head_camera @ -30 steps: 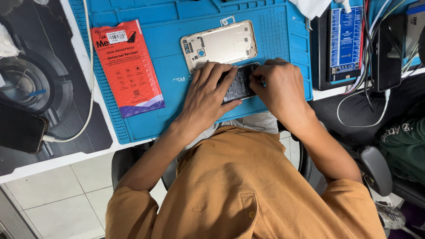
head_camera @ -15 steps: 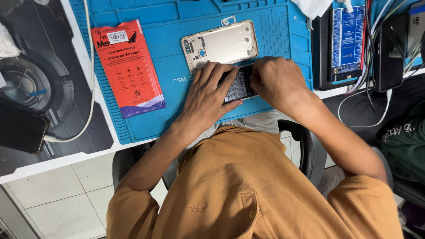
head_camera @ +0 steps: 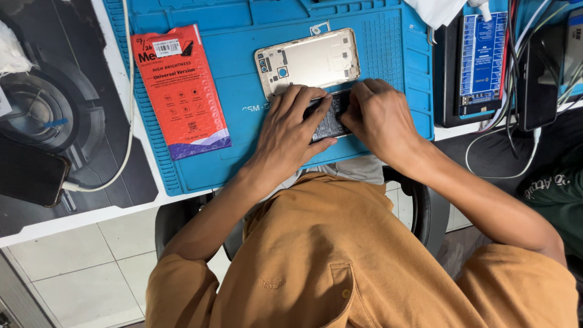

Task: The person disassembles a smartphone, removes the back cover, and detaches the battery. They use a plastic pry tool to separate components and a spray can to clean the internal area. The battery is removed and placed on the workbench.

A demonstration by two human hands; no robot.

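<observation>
Our two hands meet over a dark phone part [head_camera: 330,118] that lies on the blue mat [head_camera: 243,73], right in front of our chest; both hands press on it from either side, so neither one has to reach. Our left hand [head_camera: 288,130] lies flat and spread wide, with its fingers over the left end of the dark part; our right hand [head_camera: 379,115] is curled more closely, with its fingertips on the right end. Most of the part is hidden under our fingers, so we cannot tell its full shape; the bit we see runs slanted, from up near the right hand down toward the left thumb. Both hands touch it, and the left one covers more of it.

Just above our fingers, touching or almost touching them, lies a gold phone back cover [head_camera: 310,61], with its long side going left to right; it sits very close to the dark part, so there is little room on that side. To the left on the mat lies a red flat packet [head_camera: 180,91], well apart from our hands; a white cable [head_camera: 129,91] runs down past the mat's left edge. To the right stands a blue and black board [head_camera: 480,58] with many wires [head_camera: 516,140] near it. A dark phone [head_camera: 30,173] lies far off to the left.
</observation>
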